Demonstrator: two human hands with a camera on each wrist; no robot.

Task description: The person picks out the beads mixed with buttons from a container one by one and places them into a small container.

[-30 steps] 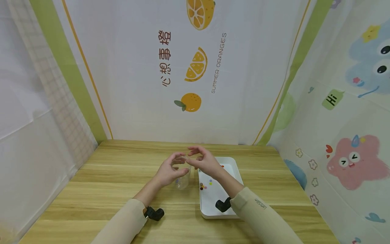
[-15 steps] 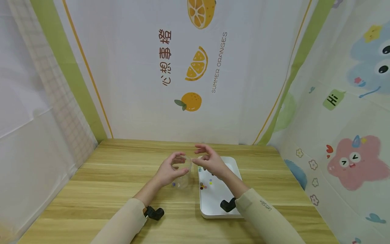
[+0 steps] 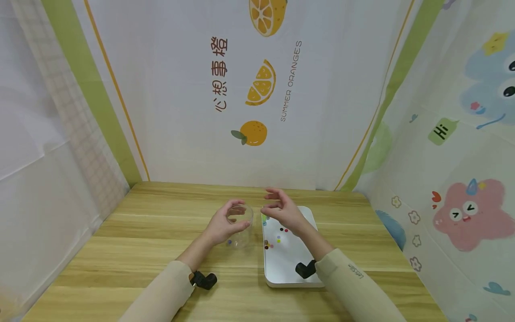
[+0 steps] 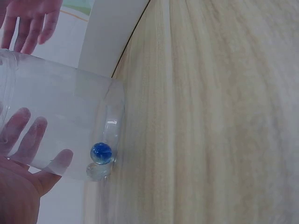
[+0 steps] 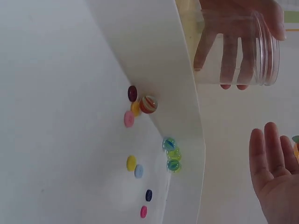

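My left hand (image 3: 220,227) grips a clear plastic jar (image 4: 51,84) that stands on the wooden table, fingers and thumb around its upper part. At the jar's bottom, in the left wrist view, lie a blue marble (image 4: 101,153) and what looks like a clear one (image 4: 96,171). Right of the jar, my right hand (image 3: 286,213) hovers over the far part of a white tray (image 3: 287,273), its fingers loosely bent and nothing visible between them. Inside the tray are a striped marble (image 5: 148,104), several blue-green marbles (image 5: 169,143) and scattered buttons, among them a yellow button (image 5: 131,163).
The tray's raised wall (image 5: 182,116) stands between its contents and the jar. Printed cloth (image 3: 181,147) hangs behind the table (image 3: 161,250), and another printed cloth (image 3: 414,179) hangs on the right. Black wrist cameras (image 3: 205,281) sit below both hands.
My right hand has moved right, from the jar's mouth to above the tray. The left hand keeps its hold on the jar, and the blue marble shifts slightly left at the bottom.
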